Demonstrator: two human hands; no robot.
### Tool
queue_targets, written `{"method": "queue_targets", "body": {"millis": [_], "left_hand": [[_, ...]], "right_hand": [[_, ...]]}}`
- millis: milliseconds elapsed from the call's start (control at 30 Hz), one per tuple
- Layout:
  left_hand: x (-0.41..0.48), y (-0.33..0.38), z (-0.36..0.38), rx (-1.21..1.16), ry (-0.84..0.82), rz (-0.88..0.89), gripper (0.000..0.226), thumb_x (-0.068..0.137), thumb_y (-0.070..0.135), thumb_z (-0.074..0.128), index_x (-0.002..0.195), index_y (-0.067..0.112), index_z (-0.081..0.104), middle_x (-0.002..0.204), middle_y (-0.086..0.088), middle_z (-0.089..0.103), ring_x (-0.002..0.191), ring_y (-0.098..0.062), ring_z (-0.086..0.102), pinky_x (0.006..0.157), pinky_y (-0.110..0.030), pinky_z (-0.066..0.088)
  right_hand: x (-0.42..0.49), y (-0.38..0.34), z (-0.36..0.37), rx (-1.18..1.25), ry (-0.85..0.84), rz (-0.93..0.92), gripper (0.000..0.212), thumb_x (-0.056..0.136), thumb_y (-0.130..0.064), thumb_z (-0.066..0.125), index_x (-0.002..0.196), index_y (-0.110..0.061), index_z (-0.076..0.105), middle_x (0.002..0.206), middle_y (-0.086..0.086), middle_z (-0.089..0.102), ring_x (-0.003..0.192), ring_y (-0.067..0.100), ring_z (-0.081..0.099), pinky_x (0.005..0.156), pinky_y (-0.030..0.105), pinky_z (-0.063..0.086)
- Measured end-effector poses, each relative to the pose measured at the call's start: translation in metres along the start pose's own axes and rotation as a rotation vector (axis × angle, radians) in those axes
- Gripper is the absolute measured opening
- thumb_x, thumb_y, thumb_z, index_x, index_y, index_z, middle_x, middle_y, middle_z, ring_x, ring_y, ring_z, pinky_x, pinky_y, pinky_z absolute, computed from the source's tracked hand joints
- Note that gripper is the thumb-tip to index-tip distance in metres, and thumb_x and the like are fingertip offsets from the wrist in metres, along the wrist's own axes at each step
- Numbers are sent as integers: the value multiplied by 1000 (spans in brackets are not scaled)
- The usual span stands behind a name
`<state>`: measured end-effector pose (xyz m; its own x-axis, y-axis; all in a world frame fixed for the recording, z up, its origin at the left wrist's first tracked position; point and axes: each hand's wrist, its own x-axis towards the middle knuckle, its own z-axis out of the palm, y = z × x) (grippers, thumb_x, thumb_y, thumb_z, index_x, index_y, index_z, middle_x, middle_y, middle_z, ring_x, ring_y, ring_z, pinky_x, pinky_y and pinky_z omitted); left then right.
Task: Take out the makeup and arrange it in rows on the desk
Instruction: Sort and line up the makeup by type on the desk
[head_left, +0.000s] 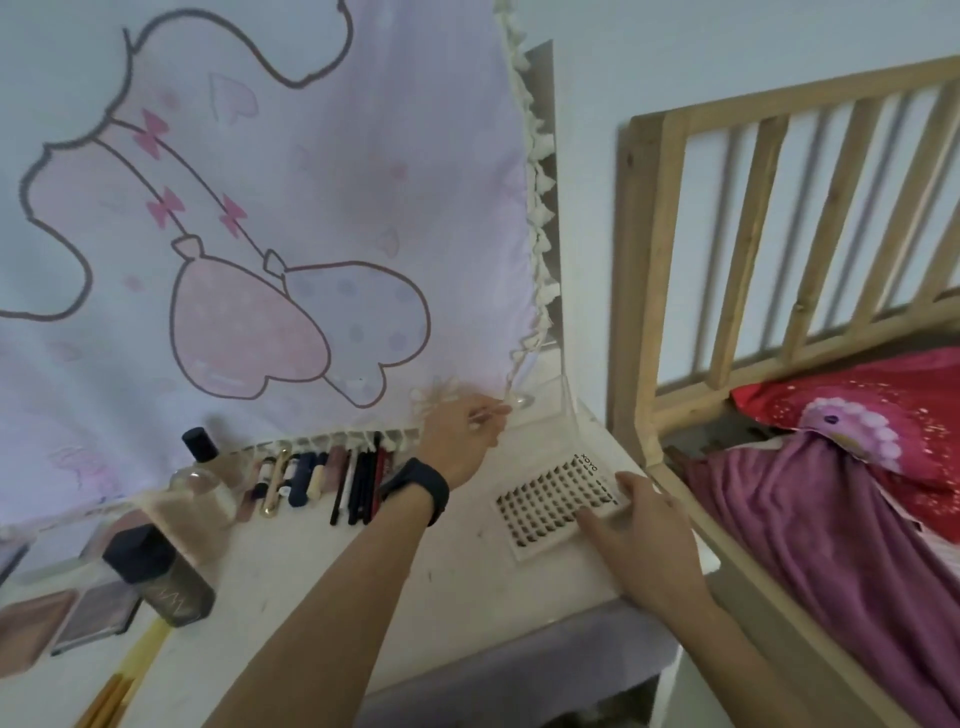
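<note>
A white tray of false lashes (550, 501) lies flat on the white desk (457, 571) at the right. My right hand (644, 540) rests on its near right corner, thumb and fingers around the edge. My left hand (462, 441), with a black wristband, reaches to the back of the desk and pinches a thin pink tool (491, 413), perhaps tweezers. A row of pens, pencils and tubes (322, 480) lies along the back. Two bottles with black caps (161, 571) (205, 478) and flat palettes (88, 613) stand at the left.
A pink cartoon cloth (249, 218) with tassels hangs over the back of the desk. A clear acrylic panel (545, 260) stands at the back right corner. A wooden bed frame (727, 249) with red and purple bedding (841, 499) adjoins the desk's right edge.
</note>
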<state>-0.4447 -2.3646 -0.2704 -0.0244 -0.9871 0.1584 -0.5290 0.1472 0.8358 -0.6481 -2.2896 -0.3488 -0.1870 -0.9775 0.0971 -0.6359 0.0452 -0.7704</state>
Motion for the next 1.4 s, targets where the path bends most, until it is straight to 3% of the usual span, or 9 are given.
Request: {"method": "queue_targets", "body": {"millis": [100, 167, 300, 433, 567, 667, 1000, 1133, 1400], "left_hand": [[9, -1, 12, -22, 33, -14, 17, 93, 12, 64, 100, 27, 68, 96, 6, 67, 93, -17, 65, 74, -24, 52], [9, -3, 16, 4, 78, -8, 27, 89, 10, 66, 112, 24, 65, 104, 8, 64, 98, -11, 62, 78, -17, 49], [-4, -18, 24, -152, 167, -109, 55, 85, 7, 71, 133, 24, 50, 110, 9, 60, 94, -7, 62, 71, -12, 44], [-23, -41, 38, -254, 315, -233, 69, 91, 17, 69, 148, 30, 33, 99, 16, 61, 101, -12, 59, 89, -25, 44], [-27, -51, 47, -194, 371, -293, 22, 92, 31, 68, 112, 25, 60, 89, 17, 62, 92, -12, 63, 80, -24, 46], [-22, -48, 50, -151, 403, -211, 8, 92, 31, 69, 94, 24, 66, 85, 14, 65, 83, -6, 61, 63, -6, 38], [-3, -50, 51, -147, 349, -164, 16, 90, 38, 70, 105, 32, 66, 94, 16, 67, 87, 4, 60, 68, -7, 42], [-4, -67, 52, 113, 354, -181, 22, 95, 34, 61, 116, 27, 66, 98, 13, 65, 88, -6, 54, 83, -20, 38], [20, -72, 52, 150, 361, -216, 31, 98, 44, 55, 116, 25, 72, 114, 3, 72, 108, -20, 63, 89, -24, 42]], "right_hand": [[-2, 15, 6, -125, 59, -43, 69, 90, -53, 62, 146, -16, 43, 144, 0, 52, 138, 18, 32, 110, 32, 33], [-5, 18, 10, -144, 93, -62, 71, 93, -54, 57, 150, -15, 39, 147, -1, 49, 141, 17, 29, 112, 31, 31], [-9, 16, 14, -211, 153, -103, 76, 94, -57, 52, 152, -11, 35, 147, 2, 50, 140, 19, 32, 114, 34, 32], [-11, 17, 14, -254, 161, -129, 88, 86, -70, 44, 152, -12, 36, 146, 3, 51, 138, 22, 37, 113, 41, 36], [-12, 21, 11, -274, 90, -169, 96, 80, -78, 31, 155, -19, 27, 151, -3, 43, 142, 17, 32, 117, 38, 29], [-11, 25, 6, -265, 20, -225, 101, 76, -79, 31, 159, -23, 15, 157, -10, 32, 145, 13, 23, 119, 34, 19], [2, 16, 2, -312, 23, -110, 73, 96, -62, 41, 155, -23, 24, 150, -6, 45, 140, 18, 29, 116, 37, 25], [22, 10, 0, -344, -27, -82, 63, 95, -62, 42, 147, -28, 31, 143, -8, 54, 135, 20, 31, 106, 41, 33], [29, -1, -8, -306, -29, -74, 60, 94, -63, 46, 144, -31, 36, 140, -2, 52, 136, 23, 36, 107, 43, 39]]}}
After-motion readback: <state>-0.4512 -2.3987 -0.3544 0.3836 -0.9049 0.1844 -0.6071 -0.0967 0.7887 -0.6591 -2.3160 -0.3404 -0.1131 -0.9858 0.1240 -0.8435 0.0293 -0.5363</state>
